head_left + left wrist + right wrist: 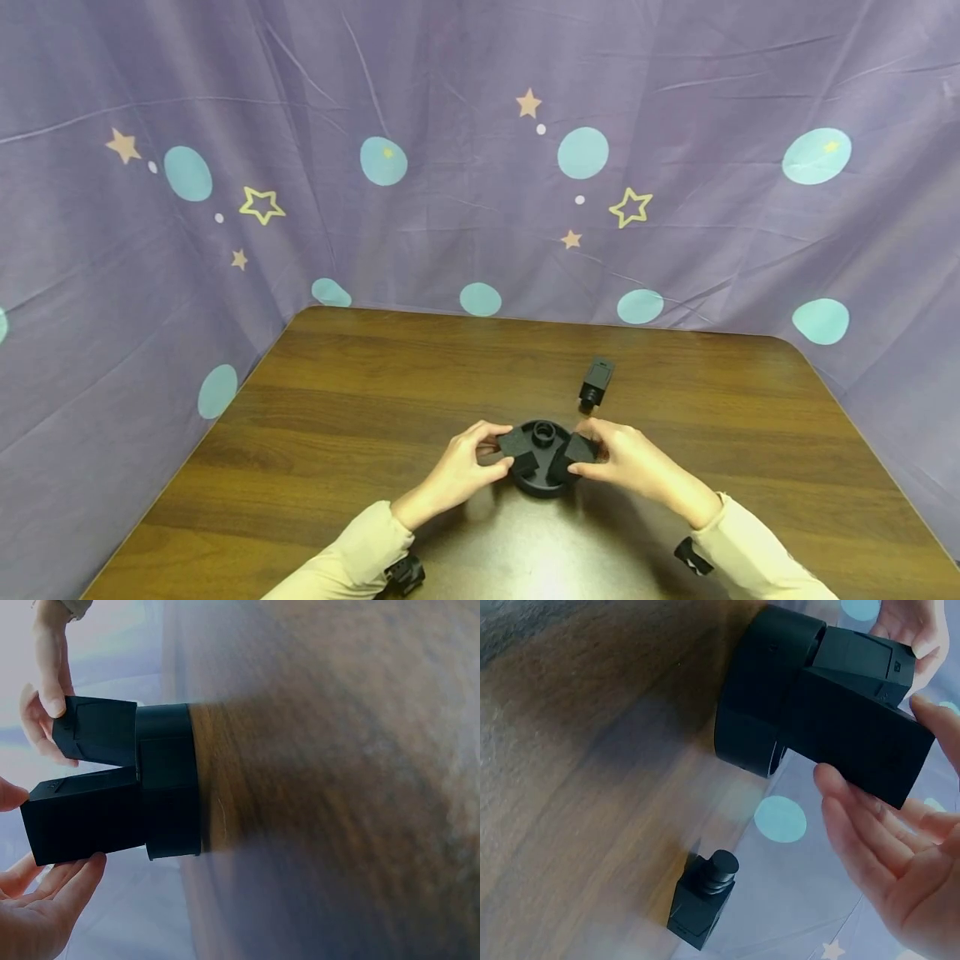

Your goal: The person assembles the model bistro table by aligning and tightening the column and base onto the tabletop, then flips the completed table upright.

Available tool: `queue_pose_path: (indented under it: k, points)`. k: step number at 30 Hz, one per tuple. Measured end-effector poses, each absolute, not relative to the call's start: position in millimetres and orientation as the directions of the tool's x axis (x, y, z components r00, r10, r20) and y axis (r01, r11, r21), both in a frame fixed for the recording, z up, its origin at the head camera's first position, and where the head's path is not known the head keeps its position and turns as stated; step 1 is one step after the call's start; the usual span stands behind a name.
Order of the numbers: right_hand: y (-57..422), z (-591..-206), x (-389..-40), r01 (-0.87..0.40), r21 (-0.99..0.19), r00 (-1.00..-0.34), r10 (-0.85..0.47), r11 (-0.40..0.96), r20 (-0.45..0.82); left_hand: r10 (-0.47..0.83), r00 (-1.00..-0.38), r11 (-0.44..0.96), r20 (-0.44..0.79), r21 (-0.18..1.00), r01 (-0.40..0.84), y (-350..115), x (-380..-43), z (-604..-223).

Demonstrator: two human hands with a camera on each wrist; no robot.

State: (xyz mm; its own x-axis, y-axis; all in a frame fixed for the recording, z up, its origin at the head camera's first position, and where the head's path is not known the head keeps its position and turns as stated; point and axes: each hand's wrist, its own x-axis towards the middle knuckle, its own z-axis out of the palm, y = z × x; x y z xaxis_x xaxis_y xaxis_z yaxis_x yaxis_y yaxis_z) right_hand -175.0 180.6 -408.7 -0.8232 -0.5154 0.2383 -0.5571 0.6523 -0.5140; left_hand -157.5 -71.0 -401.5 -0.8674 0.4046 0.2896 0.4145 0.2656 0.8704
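Note:
A round black base (542, 492) with a raised rim lies on the table, a short ring (543, 443) standing up at its far side. Two black rectangular blocks stand in it, tilted, their lower ends hidden by the rim. My left hand (459, 468) grips the left block (86, 817) near its top, thumb on one side and fingers on the other. The right block (855, 735) is held the same way by my right hand (637, 465). Beyond the base, a similar black block (598, 377) lies on its side, its round ridged neck (718, 871) showing.
The wooden table (360, 392) has rounded far corners. A purple curtain (450, 242) with stars and blue spots hangs behind it and along both sides. Black straps with small devices (405, 573) sit at both wrists.

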Motion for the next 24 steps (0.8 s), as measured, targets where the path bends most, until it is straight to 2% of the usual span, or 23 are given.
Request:
queue_pose_path:
  k: [5, 9, 16, 24]
  points:
    - [180.3, -408.0, -174.2, -0.603, -0.465, -0.790, -0.565, 0.648, 0.238, 0.405, -0.870, 0.274, 0.280, 0.871, 0.408, -70.9, -157.0, -400.6]
    - [185.2, -406.6, -176.0, -0.613, -0.508, -0.766, -0.613, 0.605, 0.193, 0.407, -0.868, 0.269, 0.284, 0.871, 0.411, -70.6, -157.7, -400.9]
    - [189.2, -406.6, -177.0, -0.578, -0.579, -0.770, -0.618, 0.574, 0.156, 0.411, -0.867, 0.268, 0.282, 0.871, 0.411, -70.0, -157.7, -401.1]
    - [187.9, -406.7, -174.2, -0.585, -0.549, -0.777, -0.607, 0.597, 0.169, 0.439, -0.847, 0.294, 0.301, 0.843, 0.451, -71.1, -158.7, -399.7]
